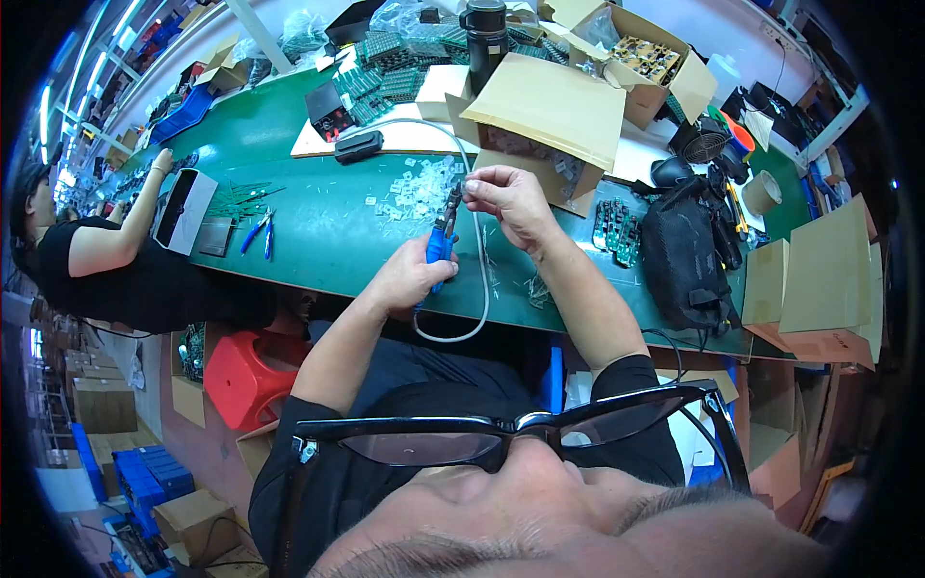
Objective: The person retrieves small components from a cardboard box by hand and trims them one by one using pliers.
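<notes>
My left hand (400,277) is wrapped around a blue-handled tool (441,245) with a dark metal head, held upright over the green table. A grey hose (486,289) loops from the tool's lower end up toward the back. Beside the tool's head, my right hand (513,207) has thumb and fingers pinched together; whatever is between them is too small to make out. Small clear plastic pieces (412,196) lie scattered on the table just left of the tool's head.
Behind my hands stands an open cardboard box (549,106). Green circuit boards (617,231) and a black mesh bag (684,255) lie to the right. Blue-handled pliers (255,234) rest on the left, near a white box (186,212) and a co-worker's arm (135,222). A black bottle (485,43) stands behind.
</notes>
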